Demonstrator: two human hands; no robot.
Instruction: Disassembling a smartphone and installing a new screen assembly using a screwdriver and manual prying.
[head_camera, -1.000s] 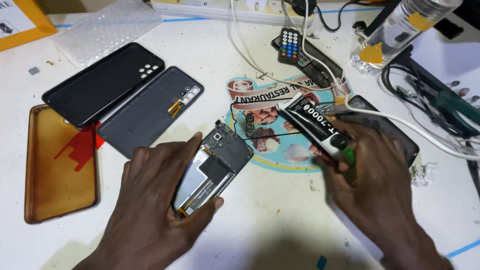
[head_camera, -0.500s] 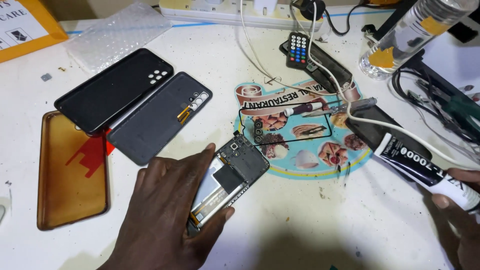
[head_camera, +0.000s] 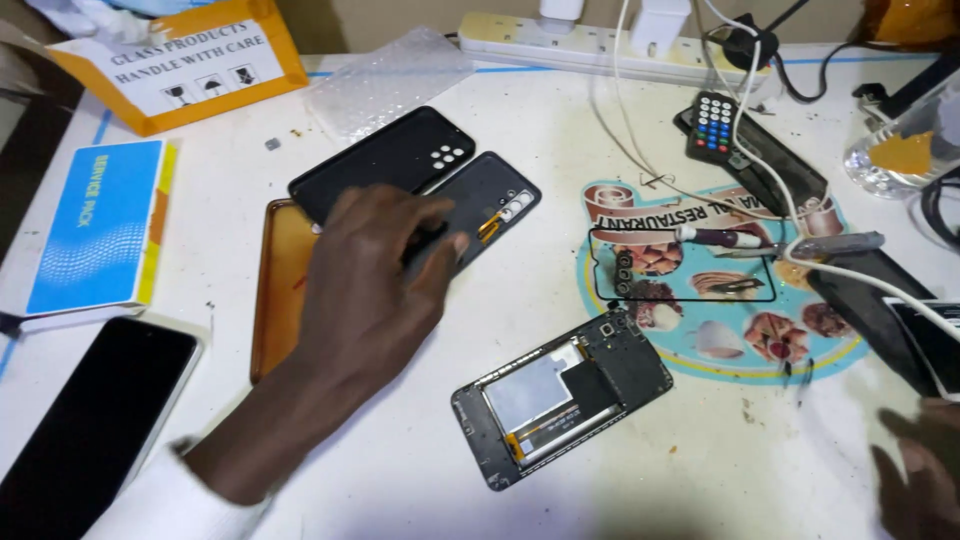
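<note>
Left hand (head_camera: 375, 285): reaching across the white worktop (head_camera: 330, 470) toward its far left part, palm down, fingers loosely curled and close together. The fingertips (head_camera: 440, 243) rest on the dark grey phone back panel with a camera cut-out and an orange flex strip (head_camera: 490, 205); whether they pinch it cannot be told.

Right hand (head_camera: 920, 470): only partly in view at the near right corner, fingers half curled beside a black glue tube with white print (head_camera: 925, 340). Whether it grips the tube cannot be told.

Dark grey back panel: lies flat, tilted, just beside a glossy black phone rear cover with camera holes (head_camera: 385, 160), which sits toward the far edge. An amber translucent phone case (head_camera: 282, 280) lies partly under the hand.

Opened black phone frame showing a silver battery plate (head_camera: 562, 392): flat near the worktop's middle, untouched, near edge of a round printed mat (head_camera: 720, 300).

Other items: a blue booklet (head_camera: 95, 225) at the left edge; a black-screened phone (head_camera: 85, 420) at the near left corner; a small black remote with coloured buttons (head_camera: 715, 125) toward the far right.
</note>
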